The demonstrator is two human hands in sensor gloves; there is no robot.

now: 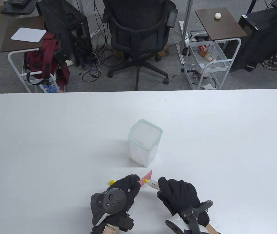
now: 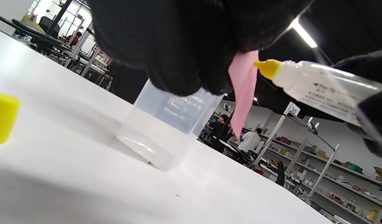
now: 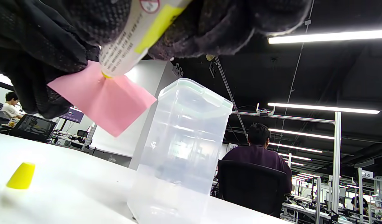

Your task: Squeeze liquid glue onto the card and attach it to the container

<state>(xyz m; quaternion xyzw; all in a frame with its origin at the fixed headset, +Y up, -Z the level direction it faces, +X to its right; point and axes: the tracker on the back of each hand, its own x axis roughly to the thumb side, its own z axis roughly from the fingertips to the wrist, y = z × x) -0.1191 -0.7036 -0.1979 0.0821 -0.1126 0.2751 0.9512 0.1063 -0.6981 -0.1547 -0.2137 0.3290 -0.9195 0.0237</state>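
My left hand (image 1: 126, 189) pinches the pink card (image 1: 146, 177); my right hand (image 1: 177, 192) grips the glue bottle (image 1: 153, 184), nozzle touching card, container (image 1: 144, 142) just beyond.

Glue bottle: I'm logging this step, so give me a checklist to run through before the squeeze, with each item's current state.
1. Cap off: ok; the yellow cap lies on the table.
2. Left hand holds the pink card: ok.
3. Right hand grips the glue bottle: ok.
4. Nozzle at the card: ok; whether it touches, cannot tell.
5. Glue already on card: cannot tell.
6. Container upright and within reach: ok.
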